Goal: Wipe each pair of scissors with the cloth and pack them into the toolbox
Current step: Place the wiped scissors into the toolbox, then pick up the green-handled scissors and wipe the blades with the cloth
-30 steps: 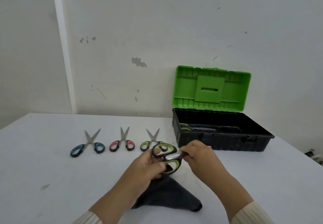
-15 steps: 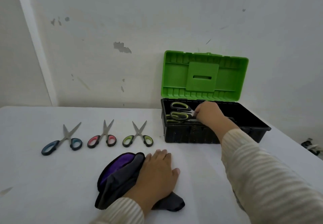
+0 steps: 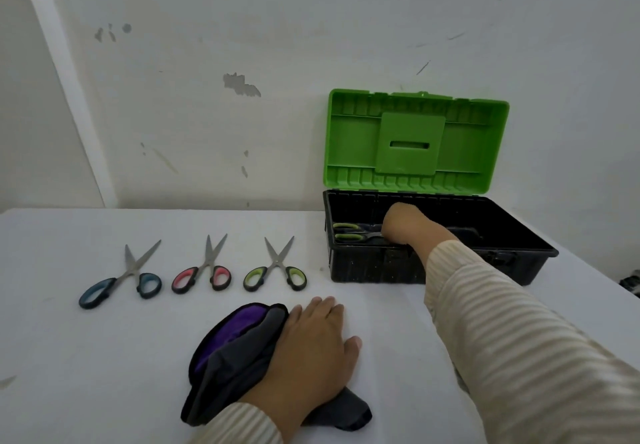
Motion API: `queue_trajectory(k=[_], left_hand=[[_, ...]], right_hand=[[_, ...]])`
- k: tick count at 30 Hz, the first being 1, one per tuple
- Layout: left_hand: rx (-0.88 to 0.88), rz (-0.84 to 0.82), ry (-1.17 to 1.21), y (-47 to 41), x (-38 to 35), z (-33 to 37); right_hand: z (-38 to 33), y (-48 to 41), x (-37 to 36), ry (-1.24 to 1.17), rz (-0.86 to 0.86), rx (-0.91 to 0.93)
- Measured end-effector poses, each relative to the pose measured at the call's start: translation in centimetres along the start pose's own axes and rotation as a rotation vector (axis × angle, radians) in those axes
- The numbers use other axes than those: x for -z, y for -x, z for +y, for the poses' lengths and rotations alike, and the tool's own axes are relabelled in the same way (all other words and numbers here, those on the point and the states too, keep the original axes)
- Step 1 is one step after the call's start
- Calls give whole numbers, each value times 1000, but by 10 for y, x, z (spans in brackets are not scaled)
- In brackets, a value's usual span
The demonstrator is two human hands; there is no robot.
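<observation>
Three pairs of scissors lie in a row on the white table: blue-handled (image 3: 119, 279), pink-handled (image 3: 204, 270) and green-handled (image 3: 277, 267), all with blades apart. The black toolbox (image 3: 374, 267) stands open at the right, its green lid (image 3: 349, 138) upright. My right hand (image 3: 405, 225) is down inside the box, fingers curled over the blades of the green-handled scissors in the box (image 3: 349, 232); the fingertips are hidden. My left hand (image 3: 311, 350) rests flat on the dark grey and purple cloth (image 3: 235, 350) near the front edge.
The toolbox backs onto a scuffed white wall (image 3: 242, 83). A dark object (image 3: 632, 282) shows past the table's right edge. Bare white tabletop (image 3: 86, 357) spreads left of the cloth.
My right hand carried the green-handled scissors from over the cloth into the toolbox and lowered them to the bottom. My left hand dropped flat onto the cloth.
</observation>
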State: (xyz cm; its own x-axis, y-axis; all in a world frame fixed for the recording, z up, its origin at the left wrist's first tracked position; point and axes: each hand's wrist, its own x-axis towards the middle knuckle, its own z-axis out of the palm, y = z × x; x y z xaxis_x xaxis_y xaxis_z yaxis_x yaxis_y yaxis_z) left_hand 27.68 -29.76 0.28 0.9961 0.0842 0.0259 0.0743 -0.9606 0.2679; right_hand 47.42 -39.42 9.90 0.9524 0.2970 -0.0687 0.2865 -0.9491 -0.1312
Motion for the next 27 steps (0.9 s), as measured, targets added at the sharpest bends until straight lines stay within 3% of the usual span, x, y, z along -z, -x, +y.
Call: queue_trajectory(k=[3,5,7,10,12,14,15,18,20,27], left_hand=[[25,-24,109,0,2,1],[143,39,447,-3,12,3],[292,134,800,-6,34,5],[361,364,903,-21,74,-11],[365,490,864,-31,96,-30],[426,505,747,-41,106,-53],[455,449,641,-49,104,-66],[507,81,286,-64,87,-88],[482,-27,222,-72,71,-93],[445,9,113,-93,60,-90]], right_hand=[[-9,28,8,-398,228,18],[-23,58,5,-571,289,91],[-40,91,-8,-778,179,115],[-61,124,-34,-862,-24,115],[-77,135,-52,-863,-71,110],[-95,142,-68,-892,-94,118],[-102,145,-74,-916,-105,117],[-112,150,-85,-857,-123,127],[-109,150,-90,-758,-88,179],[-103,143,-95,-756,-72,215]])
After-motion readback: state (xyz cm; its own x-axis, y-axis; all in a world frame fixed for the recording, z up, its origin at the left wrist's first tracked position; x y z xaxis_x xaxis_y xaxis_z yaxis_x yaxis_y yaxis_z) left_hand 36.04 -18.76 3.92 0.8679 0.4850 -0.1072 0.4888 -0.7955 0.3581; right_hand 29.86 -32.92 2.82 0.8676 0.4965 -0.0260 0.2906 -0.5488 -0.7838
